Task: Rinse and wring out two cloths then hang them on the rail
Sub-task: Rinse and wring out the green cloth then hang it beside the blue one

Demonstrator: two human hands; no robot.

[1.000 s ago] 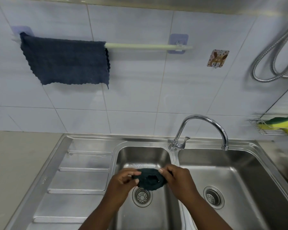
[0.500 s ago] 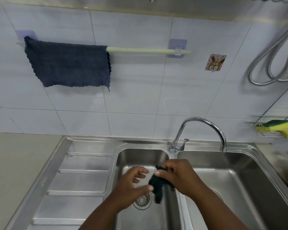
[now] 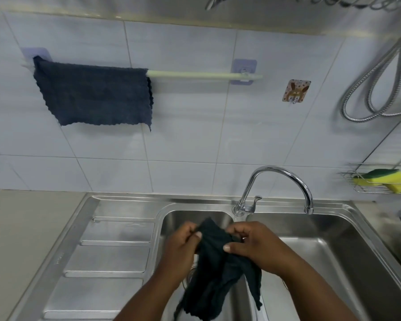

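One navy cloth (image 3: 93, 95) is hanging at 10 o'clock on the rail (image 3: 204, 76). Both hands, left hand (image 3: 183, 245) and right hand (image 3: 255, 244), are pinching the dark green cloth (image 3: 214, 269), now unfurling from its wrung ball, so hanging is likely coming next.

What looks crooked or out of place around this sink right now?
Only the blue cloth on the rail: it hangs skewed, its bottom edge slanting and bunched toward the rail's left end. Nothing looks spilled or damaged.

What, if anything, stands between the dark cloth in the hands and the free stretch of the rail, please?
Nothing visible does. The dark cloth is held over the sink; only bare tiled wall lies up to the rail, whose right part is free beside the blue cloth.
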